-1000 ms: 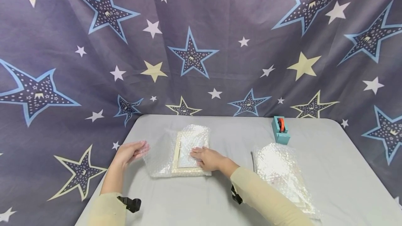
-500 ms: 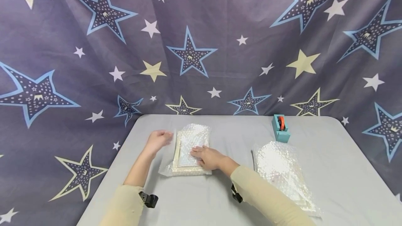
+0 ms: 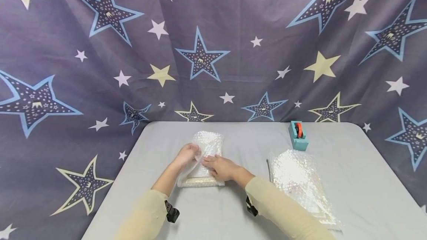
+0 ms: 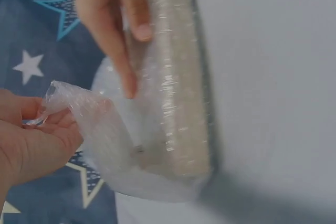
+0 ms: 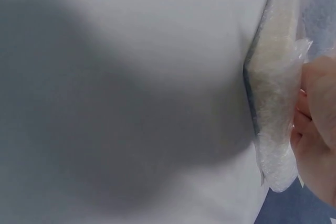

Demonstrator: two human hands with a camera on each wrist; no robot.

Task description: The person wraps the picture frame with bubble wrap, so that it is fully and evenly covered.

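Note:
A flat cream-coloured frame (image 3: 200, 183) lies on the table inside clear bubble wrap (image 3: 213, 140). My left hand (image 3: 187, 154) pinches the loose left edge of the wrap and holds it raised over the frame. In the left wrist view, the wrap flap (image 4: 105, 129) curves up from the frame's end to the thumb and fingers of that hand (image 4: 37, 137). My right hand (image 3: 221, 167) rests on top of the package with its fingers extended. The right wrist view shows the package's side (image 5: 273, 87) beside that hand (image 5: 320, 124).
Another bubble-wrapped package (image 3: 301, 184) lies at the right of the table, close to the right forearm. Behind it stands a teal tape dispenser (image 3: 298, 136) with an orange roll core. A star-patterned cloth (image 3: 240, 66) hangs along the table's back edge.
My left hand has carried the wrap's left flap rightward, from beside the frame to over it. The right hand has stayed in place on the package.

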